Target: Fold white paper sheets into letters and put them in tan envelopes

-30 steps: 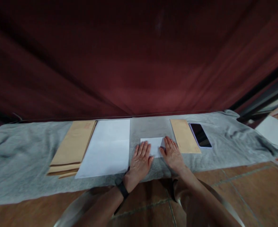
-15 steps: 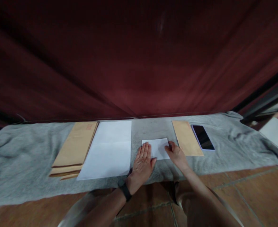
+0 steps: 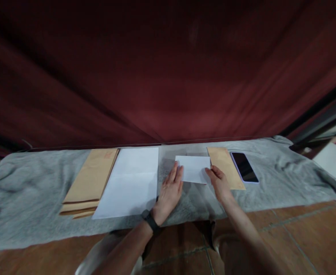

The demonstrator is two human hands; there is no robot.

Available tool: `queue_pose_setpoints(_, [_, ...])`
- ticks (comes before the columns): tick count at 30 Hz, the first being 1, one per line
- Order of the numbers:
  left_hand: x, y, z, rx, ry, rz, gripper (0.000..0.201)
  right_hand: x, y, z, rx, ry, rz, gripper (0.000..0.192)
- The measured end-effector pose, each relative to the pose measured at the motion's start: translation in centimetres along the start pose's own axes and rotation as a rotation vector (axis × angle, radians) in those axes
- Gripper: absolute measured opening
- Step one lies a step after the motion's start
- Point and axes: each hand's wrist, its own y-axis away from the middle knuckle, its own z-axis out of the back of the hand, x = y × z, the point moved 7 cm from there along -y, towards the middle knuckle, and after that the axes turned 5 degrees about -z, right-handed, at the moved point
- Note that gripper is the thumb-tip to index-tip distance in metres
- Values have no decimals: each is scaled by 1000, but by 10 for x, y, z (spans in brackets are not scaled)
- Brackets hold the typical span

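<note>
A small folded sheet of white paper is raised a little above the grey cloth, tilted, with a shadow under its near edge. My right hand pinches it at the right edge between thumb and fingers. At the left edge, my left hand has its fingers over the paper; its thumb is mostly hidden by the sheet. A brown envelope lies just right of the paper, partly behind my right hand. To the left, a large white sheet with a crease across it lies flat.
Several brown envelopes lie stacked at the left, partly beside the large sheet. A phone in a pale purple case rests right of the single envelope. The grey cloth is wrinkled at its ends. A dark red curtain hangs behind.
The folded paper has come up off the cloth and moved slightly away from me and to the right. My left hand has gone from pressing flat on it to its left edge.
</note>
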Motion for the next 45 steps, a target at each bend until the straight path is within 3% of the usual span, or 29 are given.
queue_pose_setpoints(5, [8, -16, 20, -162, 372, -2, 36, -17, 0, -1, 37, -193, -155, 35])
queue_pose_setpoints(9, [26, -27, 39, -278, 619, 140, 19, -13, -8, 9, -22, -152, -59, 42])
queue_pose_setpoints(11, [34, -31, 41, -265, 716, 258, 20, -4, -9, 11, -45, -45, 65, 52])
queue_pose_setpoints(13, [39, -34, 41, -248, 800, 346, 26, 3, -8, 4, 31, 38, 126, 53])
queue_pose_setpoints(16, [43, -34, 38, -254, 892, 433, 33, 0, -2, -14, 213, 36, 38, 38])
queue_pose_setpoints(19, [42, -33, 32, -228, 940, 459, 38, -5, 4, -19, 227, -26, -64, 42])
queue_pose_setpoints(26, [51, -25, 7, -110, 916, 516, 40, -22, 9, -18, 141, -231, -237, 40])
queue_pose_setpoints(30, [60, -21, -4, -98, 851, 488, 33, -31, 7, -13, 108, -171, -294, 35])
queue_pose_setpoints(37, [72, -15, -13, -81, 766, 517, 40, -41, -7, 1, 21, 112, -186, 24])
queue_pose_setpoints(40, [69, -15, -14, -62, 634, 483, 48, -48, -8, 4, 22, 220, -162, 17])
queue_pose_setpoints(45, [58, -16, -13, 17, 334, 388, 52, -31, -4, 14, -85, 661, 106, 22])
